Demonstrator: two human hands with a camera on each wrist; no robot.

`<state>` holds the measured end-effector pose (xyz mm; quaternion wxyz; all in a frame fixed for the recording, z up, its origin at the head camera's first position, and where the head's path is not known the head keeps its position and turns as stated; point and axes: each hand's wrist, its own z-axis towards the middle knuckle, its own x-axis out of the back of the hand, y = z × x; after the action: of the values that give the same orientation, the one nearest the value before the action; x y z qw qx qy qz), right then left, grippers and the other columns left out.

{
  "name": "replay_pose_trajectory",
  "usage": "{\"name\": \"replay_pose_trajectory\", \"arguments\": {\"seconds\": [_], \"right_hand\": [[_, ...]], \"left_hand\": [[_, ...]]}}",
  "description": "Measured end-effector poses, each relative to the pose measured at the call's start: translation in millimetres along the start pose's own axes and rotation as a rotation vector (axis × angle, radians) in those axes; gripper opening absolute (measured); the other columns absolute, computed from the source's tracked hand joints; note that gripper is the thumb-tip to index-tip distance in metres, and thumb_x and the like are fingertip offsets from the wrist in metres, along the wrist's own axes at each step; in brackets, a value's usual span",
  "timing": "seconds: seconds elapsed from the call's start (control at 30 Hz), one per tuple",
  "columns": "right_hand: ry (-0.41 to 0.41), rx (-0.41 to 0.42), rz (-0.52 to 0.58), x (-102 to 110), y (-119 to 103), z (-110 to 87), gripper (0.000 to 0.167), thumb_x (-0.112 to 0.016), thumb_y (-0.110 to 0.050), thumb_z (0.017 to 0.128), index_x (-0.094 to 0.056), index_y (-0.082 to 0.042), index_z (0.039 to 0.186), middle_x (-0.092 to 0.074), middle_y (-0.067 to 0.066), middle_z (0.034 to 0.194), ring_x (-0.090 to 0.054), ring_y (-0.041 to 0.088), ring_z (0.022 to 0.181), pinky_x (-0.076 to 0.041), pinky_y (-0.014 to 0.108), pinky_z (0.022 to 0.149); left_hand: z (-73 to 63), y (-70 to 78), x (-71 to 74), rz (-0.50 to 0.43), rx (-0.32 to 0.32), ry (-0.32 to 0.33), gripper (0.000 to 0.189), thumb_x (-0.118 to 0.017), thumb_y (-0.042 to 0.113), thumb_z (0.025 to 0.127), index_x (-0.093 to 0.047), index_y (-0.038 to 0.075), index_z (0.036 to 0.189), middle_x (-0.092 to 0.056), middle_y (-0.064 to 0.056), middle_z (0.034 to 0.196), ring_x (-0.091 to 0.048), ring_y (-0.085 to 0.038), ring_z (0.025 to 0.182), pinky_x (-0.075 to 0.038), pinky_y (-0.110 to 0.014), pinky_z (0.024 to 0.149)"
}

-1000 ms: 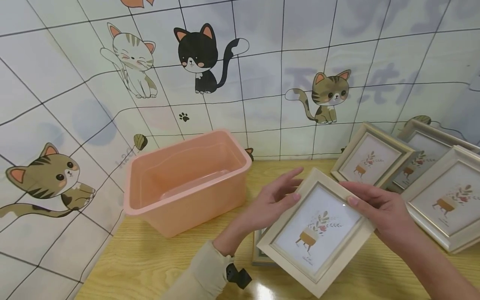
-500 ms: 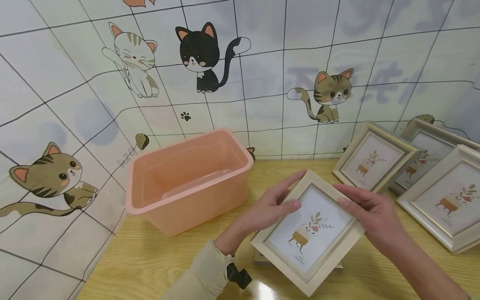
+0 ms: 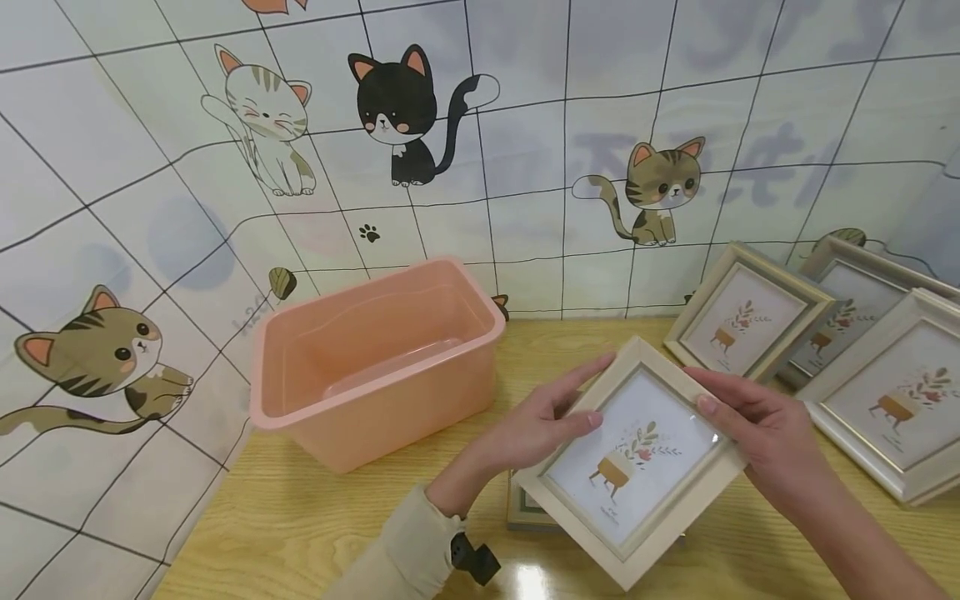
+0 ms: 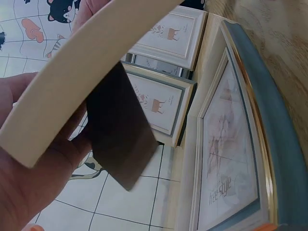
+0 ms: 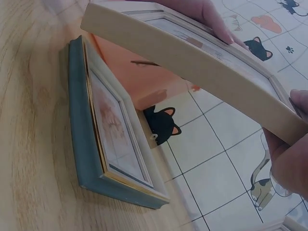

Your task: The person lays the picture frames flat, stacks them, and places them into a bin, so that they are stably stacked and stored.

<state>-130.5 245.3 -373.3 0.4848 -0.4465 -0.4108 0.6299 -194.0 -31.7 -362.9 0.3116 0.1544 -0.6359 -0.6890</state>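
A cream picture frame [image 3: 637, 458] with a potted-plant print is held tilted above the table in both hands. My left hand [image 3: 536, 425] grips its left edge, thumb on the front and fingers behind. At the upper right edge my right hand [image 3: 765, 429] pinches it, thumb in front. From behind, the left wrist view shows a dark stand flap [image 4: 120, 139] sticking out of its back. Below lies a blue-green and gold picture frame [image 5: 115, 130], face up on the table and mostly hidden in the head view by the held one.
A pink plastic bin [image 3: 390, 417] stands at the back left of the wooden table [image 3: 300, 533]. Several picture frames stand at the right: a gold-edged one [image 3: 738, 317], a grey one [image 3: 855, 300] behind, and a white one [image 3: 900, 400] nearer. A cat-patterned wall covering [image 3: 525, 167] rises behind.
The held picture frame shifted left and down, then back right and slightly up, with both hands moving along with it. Bin and standing frames stay put.
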Motion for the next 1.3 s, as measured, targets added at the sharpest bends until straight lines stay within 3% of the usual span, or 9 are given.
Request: {"name": "replay_pose_trajectory", "arguments": {"seconds": [0.37,0.77,0.9,1.13,1.3], "right_hand": [[0.074,-0.008,0.050,8.9,-0.5,-4.0,0.042,-0.053,0.010,0.102,-0.072,-0.013,0.131,-0.076,0.000,0.112,-0.075,0.018,0.083,-0.060,0.036,0.063],[0.150,-0.007,0.135,15.8,4.4,-6.3,0.040,-0.054,0.011,0.101,-0.074,-0.012,0.128,-0.076,0.002,0.109,-0.075,0.017,0.084,-0.060,0.033,0.064],[0.168,-0.002,0.137,13.7,7.5,-5.8,0.038,-0.055,0.010,0.101,-0.074,-0.011,0.126,-0.076,0.004,0.102,-0.075,0.017,0.081,-0.059,0.033,0.062],[0.247,-0.047,0.149,12.2,13.4,-6.2,0.033,-0.059,0.004,0.101,-0.076,-0.014,0.124,-0.072,0.002,0.100,-0.073,0.016,0.083,-0.060,0.031,0.065],[0.308,-0.070,0.184,12.6,18.4,-7.4,0.032,-0.062,0.001,0.101,-0.075,-0.016,0.125,-0.071,0.002,0.099,-0.072,0.014,0.084,-0.060,0.029,0.067]], "left_hand": [[-0.7,-5.3,-0.3,0.072,0.024,0.018,0.066,-0.053,0.008,0.107,-0.029,0.032,0.163,-0.067,-0.015,0.119,-0.072,-0.010,0.082,-0.061,-0.037,0.065],[-12.7,-18.7,9.4,0.039,0.019,0.034,0.061,-0.061,0.006,0.103,-0.042,0.020,0.159,-0.068,-0.007,0.112,-0.071,-0.010,0.089,-0.060,-0.034,0.074],[-14.8,-22.1,9.8,0.018,0.059,0.104,0.055,-0.062,0.005,0.102,-0.050,0.017,0.154,-0.068,-0.011,0.115,-0.071,-0.012,0.090,-0.060,-0.033,0.074],[-11.9,-32.1,9.6,0.010,0.089,0.305,0.038,-0.067,0.006,0.099,-0.067,0.008,0.137,-0.072,-0.013,0.118,-0.070,-0.014,0.089,-0.058,-0.029,0.074],[-11.5,-36.7,12.9,-0.051,0.095,0.380,0.032,-0.068,0.006,0.098,-0.070,0.000,0.130,-0.072,-0.016,0.116,-0.069,-0.014,0.089,-0.058,-0.030,0.077]]}}
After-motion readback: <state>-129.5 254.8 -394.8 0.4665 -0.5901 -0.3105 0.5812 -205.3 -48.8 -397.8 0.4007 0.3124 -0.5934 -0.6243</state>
